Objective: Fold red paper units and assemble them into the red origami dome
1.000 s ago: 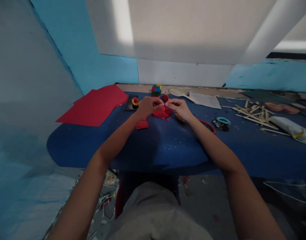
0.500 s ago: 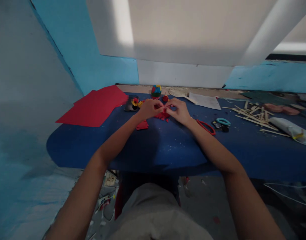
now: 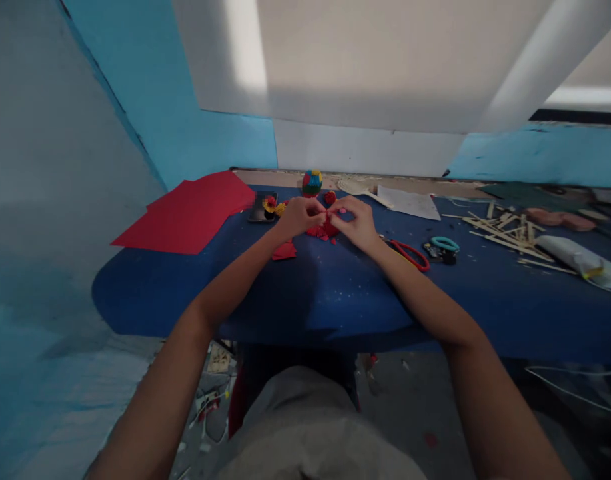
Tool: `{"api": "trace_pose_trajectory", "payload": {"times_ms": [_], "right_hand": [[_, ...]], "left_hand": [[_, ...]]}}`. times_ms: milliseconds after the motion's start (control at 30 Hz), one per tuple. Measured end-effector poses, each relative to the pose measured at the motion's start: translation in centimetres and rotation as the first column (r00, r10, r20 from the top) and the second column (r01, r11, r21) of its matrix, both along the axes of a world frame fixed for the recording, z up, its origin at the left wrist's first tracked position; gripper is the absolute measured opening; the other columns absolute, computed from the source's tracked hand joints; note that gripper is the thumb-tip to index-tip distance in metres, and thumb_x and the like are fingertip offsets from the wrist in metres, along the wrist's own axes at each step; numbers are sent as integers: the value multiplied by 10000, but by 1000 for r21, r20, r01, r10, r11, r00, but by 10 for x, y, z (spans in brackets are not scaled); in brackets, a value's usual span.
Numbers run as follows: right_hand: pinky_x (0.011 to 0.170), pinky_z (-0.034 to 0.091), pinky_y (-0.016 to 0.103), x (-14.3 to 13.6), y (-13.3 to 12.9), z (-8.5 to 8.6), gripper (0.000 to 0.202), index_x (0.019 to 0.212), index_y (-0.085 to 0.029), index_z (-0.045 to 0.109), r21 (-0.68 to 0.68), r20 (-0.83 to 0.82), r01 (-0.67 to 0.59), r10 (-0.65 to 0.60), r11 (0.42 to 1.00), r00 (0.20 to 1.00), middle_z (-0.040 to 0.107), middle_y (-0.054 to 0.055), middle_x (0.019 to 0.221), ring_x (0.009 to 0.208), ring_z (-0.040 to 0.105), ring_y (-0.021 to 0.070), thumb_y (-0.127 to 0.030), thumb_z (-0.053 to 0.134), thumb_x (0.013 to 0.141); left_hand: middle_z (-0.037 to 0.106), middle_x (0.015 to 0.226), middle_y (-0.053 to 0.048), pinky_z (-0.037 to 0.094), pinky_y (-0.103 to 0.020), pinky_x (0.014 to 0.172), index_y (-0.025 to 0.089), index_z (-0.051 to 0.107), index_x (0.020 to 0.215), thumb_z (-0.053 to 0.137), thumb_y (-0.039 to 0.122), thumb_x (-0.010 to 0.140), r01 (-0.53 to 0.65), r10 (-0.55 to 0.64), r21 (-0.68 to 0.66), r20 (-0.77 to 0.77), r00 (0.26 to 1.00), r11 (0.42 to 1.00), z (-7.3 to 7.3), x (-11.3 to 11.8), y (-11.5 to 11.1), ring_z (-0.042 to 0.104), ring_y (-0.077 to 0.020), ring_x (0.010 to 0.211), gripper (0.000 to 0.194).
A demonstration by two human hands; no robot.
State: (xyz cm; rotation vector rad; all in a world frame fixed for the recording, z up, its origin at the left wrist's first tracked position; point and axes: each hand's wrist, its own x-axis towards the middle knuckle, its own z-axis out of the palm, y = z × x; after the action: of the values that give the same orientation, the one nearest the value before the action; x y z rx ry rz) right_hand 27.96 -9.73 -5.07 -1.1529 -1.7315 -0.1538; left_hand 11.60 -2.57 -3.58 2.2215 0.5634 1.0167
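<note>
Above the blue table, my left hand point(image 3: 300, 217) and my right hand point(image 3: 358, 221) meet fingertip to fingertip. Both are closed in a pinch on a small red paper piece point(image 3: 327, 215), mostly covered by the fingers. Below them lies a pile of small red paper pieces point(image 3: 320, 232). A little stack of red paper point(image 3: 284, 251) rests nearer to me. Just behind my hands stand a multicoloured folded-paper piece point(image 3: 312, 184) and a small red ball-like piece point(image 3: 330, 197). Left of my left hand are yellow and red paper pieces point(image 3: 270, 205).
Large red sheets point(image 3: 185, 217) lie at the left, beside a dark phone point(image 3: 256, 213). Red-handled scissors or pliers point(image 3: 411, 255) sit by my right forearm. Farther right are a teal ring point(image 3: 445, 244), thin wooden sticks point(image 3: 510, 230) and a white packet point(image 3: 570, 253).
My fingers have shifted slightly around the red paper piece, and my right hand has lifted a little. More of the red-handled tool shows beside my right forearm.
</note>
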Motion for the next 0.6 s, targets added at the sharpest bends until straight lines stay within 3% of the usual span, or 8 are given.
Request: {"api": "trace_pose_trajectory", "payload": {"times_ms": [100, 200, 367, 500, 600], "right_hand": [[861, 408, 425, -1, -4, 1, 196, 829, -223, 696, 20, 210, 108, -110, 994, 972, 720, 64, 895, 897, 633, 239, -357, 559, 869], [936, 346, 477, -1, -8, 4, 264, 993, -245, 706, 17, 425, 191, -180, 981, 887, 713, 72, 1061, 1056, 597, 272, -374, 483, 935], [1085, 249, 518, -2, -9, 4, 408, 1267, -283, 603, 57, 521, 190, -192, 980, 832, 579, 77, 1359, 1293, 455, 300, -479, 507, 923], [1106, 242, 536, -1, -2, -1, 325, 1183, -306, 663, 56, 402, 186, -193, 981, 895, 573, 60, 1359, 1305, 444, 305, -430, 512, 923], [1045, 345, 501, 2, 5, -4, 229, 996, -289, 727, 53, 206, 176, -184, 983, 961, 625, 48, 1246, 1212, 519, 279, -364, 532, 905]], "left_hand": [[671, 572, -9, 418, -188, 531, 123, 701, 663, 591, 175, 686, 23, -19, -128, 27, 999, 991, -3, 1, 1, 580, -91, 534, 123], [688, 598, -16, 479, -201, 569, 130, 694, 676, 595, 202, 720, 22, 13, -275, 123, 992, 961, -5, 3, 5, 628, -108, 575, 130], [717, 698, -38, 542, -232, 624, 130, 678, 757, 604, 237, 779, 66, 74, -493, 260, 963, 868, -1, 0, 12, 671, -119, 645, 132], [702, 653, -25, 529, -229, 619, 129, 690, 744, 629, 213, 765, 43, 67, -438, 233, 970, 898, -2, 0, 15, 654, -114, 619, 105], [700, 628, -22, 482, -206, 584, 132, 713, 733, 629, 205, 735, -7, 47, -262, 149, 988, 965, -4, 0, 14, 634, -111, 602, 111]]}}
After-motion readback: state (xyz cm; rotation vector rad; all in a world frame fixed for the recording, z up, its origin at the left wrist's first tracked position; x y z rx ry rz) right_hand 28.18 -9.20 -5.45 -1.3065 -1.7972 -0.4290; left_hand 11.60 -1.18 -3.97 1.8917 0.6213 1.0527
